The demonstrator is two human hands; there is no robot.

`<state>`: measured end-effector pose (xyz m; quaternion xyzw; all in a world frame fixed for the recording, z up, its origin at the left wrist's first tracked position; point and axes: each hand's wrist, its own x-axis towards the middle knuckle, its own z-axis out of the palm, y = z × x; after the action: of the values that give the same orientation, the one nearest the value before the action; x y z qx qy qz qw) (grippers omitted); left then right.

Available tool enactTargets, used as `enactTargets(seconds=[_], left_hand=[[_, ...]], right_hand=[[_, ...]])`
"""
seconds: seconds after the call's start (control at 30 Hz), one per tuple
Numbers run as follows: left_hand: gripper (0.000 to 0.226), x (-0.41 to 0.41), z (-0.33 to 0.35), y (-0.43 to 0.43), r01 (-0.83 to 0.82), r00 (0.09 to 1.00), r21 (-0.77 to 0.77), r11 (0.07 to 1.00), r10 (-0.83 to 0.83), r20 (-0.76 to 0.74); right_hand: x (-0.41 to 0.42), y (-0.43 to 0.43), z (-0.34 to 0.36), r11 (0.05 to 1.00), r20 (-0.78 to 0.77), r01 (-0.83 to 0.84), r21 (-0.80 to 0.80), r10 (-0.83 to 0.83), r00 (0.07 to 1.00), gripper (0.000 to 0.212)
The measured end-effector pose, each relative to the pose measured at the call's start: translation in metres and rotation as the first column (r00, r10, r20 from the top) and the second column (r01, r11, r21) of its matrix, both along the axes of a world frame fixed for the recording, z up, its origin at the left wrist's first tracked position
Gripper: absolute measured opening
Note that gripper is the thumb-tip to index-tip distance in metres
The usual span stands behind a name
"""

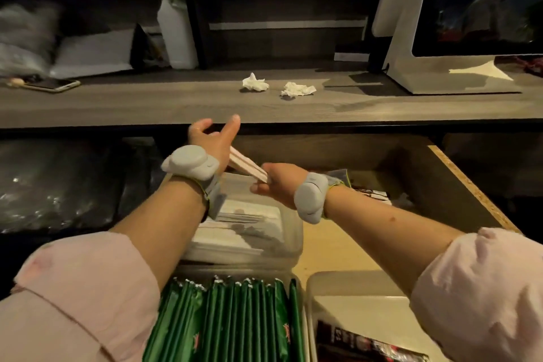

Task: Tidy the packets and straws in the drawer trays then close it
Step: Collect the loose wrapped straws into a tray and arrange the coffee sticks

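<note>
At centre frame the right hand (279, 184) pinches a bundle of slim pink packets (248, 164). The left hand (211, 141), fingers spread, props its other end above the open drawer (470, 185).

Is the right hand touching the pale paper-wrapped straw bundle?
Touching. Head view shows right hand curled round one end of the pale paper-wrapped straw bundle.

Straw bundle (247, 165) tilted above clear tray (291, 233); green packets (235, 317) upright, packed tight; drawer (467, 185) open.
</note>
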<state>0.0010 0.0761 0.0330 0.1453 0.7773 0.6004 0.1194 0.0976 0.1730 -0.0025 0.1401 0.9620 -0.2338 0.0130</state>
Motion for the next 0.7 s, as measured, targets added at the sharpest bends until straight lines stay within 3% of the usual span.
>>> enactTargets(seconds=[0.07, 0.17, 0.33, 0.43, 0.53, 0.6, 0.63, 0.7], left_hand=[[0.059, -0.011, 0.0, -0.017, -0.02, 0.996, 0.051, 0.999, 0.025, -0.091], [0.044, -0.015, -0.004, -0.03, 0.04, 0.984, -0.001, 0.999, -0.04, -0.174], [0.025, -0.013, -0.017, -0.027, 0.121, 0.987, -0.04, 0.992, -0.124, -0.101], [0.026, -0.011, -0.023, -0.024, 0.14, 0.985, -0.085, 0.986, -0.148, -0.089], [0.021, -0.004, -0.026, -0.008, 0.159, 0.985, -0.084, 0.984, -0.164, -0.053], [0.014, 0.003, -0.025, 0.008, 0.208, 0.977, -0.035, 0.978, -0.205, 0.061], [0.013, 0.009, -0.024, 0.019, 0.243, 0.962, -0.006, 0.97, -0.24, 0.128], [0.017, 0.028, -0.02, 0.038, 0.309, 0.913, 0.044, 0.95, -0.309, 0.266]], right_hand=[[-0.01, -0.007, -0.008, 0.99, 0.116, -0.063, 0.129, 0.048, 0.992, 0.023], [-0.026, -0.013, -0.026, 0.968, 0.195, -0.124, 0.218, 0.081, 0.977, 0.034], [-0.043, -0.016, -0.039, 0.996, 0.22, -0.065, 0.063, 0.049, 0.974, 0.028], [-0.042, -0.012, -0.042, 0.983, 0.263, -0.127, 0.136, 0.087, 0.961, 0.044], [-0.019, 0.008, -0.033, 0.997, 0.02, -0.031, 0.066, 0.03, 0.999, 0.038], [0.002, 0.036, -0.028, 0.995, -0.151, 0.101, -0.021, -0.103, 0.983, 0.024], [0.013, 0.054, -0.027, 0.981, -0.164, 0.185, -0.056, -0.192, 0.968, 0.021], [0.036, 0.092, -0.032, 0.948, -0.015, 0.317, -0.01, -0.317, 0.948, 0.019]])
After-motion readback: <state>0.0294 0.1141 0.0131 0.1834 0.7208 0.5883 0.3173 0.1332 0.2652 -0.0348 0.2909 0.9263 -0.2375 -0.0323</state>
